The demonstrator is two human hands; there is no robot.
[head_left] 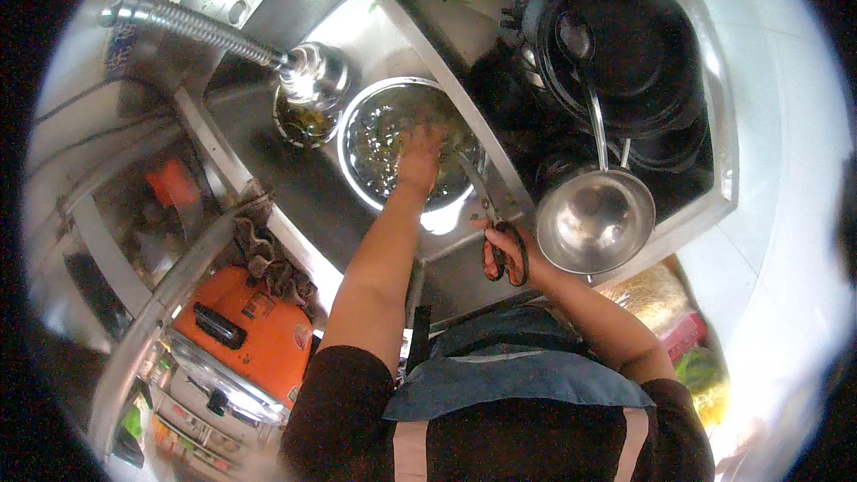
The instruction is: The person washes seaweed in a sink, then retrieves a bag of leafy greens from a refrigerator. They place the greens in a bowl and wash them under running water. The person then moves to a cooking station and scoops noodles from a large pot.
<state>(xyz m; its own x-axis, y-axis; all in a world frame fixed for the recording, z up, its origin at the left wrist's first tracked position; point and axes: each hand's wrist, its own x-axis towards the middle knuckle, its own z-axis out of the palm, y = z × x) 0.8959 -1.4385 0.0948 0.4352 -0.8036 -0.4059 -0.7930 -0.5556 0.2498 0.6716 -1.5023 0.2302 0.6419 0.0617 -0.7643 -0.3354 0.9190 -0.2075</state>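
My left hand reaches down into a round metal basin of water. Dark greenish bits, perhaps leaves, float around it. Water blurs my fingers, so whether they grasp anything is hidden. To the right of the basin, my right hand is closed around the black and orange handles of a pair of scissors. The blades point up and left, toward the basin's right rim. Both hands are over a stainless steel sink.
A spring-neck faucet hangs over a small container left of the basin. Right of the sink divider are stacked black pans and a metal ladle. An orange appliance and a rag lie at lower left.
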